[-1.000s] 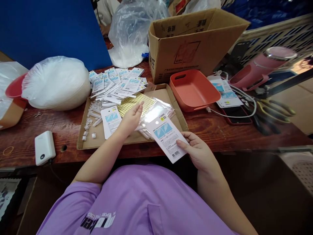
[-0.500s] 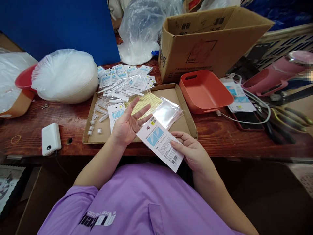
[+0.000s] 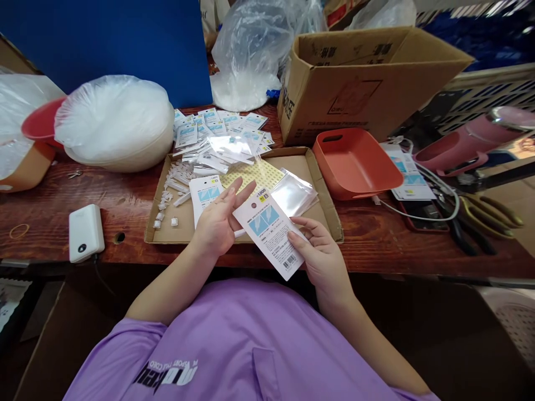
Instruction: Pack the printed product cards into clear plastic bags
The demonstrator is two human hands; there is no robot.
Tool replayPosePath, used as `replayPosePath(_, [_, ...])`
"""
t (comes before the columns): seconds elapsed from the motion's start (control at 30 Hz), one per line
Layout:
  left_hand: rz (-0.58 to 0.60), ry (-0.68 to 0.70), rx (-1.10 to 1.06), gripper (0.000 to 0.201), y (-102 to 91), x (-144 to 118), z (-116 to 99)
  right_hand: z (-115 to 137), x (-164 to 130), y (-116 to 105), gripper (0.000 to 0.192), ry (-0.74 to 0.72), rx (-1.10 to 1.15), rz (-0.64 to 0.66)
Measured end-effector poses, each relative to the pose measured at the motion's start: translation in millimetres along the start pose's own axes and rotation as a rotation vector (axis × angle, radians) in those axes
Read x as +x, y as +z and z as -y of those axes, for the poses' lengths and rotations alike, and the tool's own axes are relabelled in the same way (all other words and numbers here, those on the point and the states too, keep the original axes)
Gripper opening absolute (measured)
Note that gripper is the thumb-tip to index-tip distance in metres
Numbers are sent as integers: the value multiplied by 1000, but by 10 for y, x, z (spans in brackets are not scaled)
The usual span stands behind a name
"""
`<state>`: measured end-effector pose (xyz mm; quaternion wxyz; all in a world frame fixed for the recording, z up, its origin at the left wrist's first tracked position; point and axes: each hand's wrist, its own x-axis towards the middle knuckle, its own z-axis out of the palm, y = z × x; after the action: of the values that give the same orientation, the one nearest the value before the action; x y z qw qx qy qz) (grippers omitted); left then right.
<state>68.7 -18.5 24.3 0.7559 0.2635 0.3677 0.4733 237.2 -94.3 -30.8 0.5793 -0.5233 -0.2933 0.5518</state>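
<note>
R hand [image 3: 325, 255] pinches 1 card [image 3: 270, 235] by R edge, long axis slanting up-L, top corner by spread L hand [image 3: 216, 225]

Wooden table [image 3: 125, 190] carries a cardboard tray [image 3: 325, 214], orange basin [image 3: 359, 167], white power bank [image 3: 86, 229]

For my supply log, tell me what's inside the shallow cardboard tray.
Small translucent plastic pieces, a yellow dotted sheet, clear sleeves and a printed card show. What the left hand and piled packets cover cannot be seen.

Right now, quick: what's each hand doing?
Left hand: open, beside the held card; contact can't be told.
Right hand: holding the card between thumb and fingers.
</note>
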Motion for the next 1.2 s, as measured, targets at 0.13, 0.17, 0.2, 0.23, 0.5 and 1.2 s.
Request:
replayPosePath(0.13, [-4,19,-56,35,18,-19,141,-14,21,125,35,-53,-81,-29])
replayPosePath(0.17, [10,24,-72,34,30,-28,183,-14,37,168,36,-75,-106,-30])
replayPosePath(0.2, [29,27,-85,33,40,-39,218,-12,55,210,36,-104,-135,-28])
replayPosePath(0.23, [51,26,-95,32,45,-49,240,-10,75,247,37,-139,-171,-27])
replayPosePath(0.5, [69,-22,-94,31,-220,-97,-9,-32,126,154,80,-757,-740,158])
replayPosePath(1.2, [459,-119,45,50,-528,-375,-37,11,81,566,82,-374,-543,119])
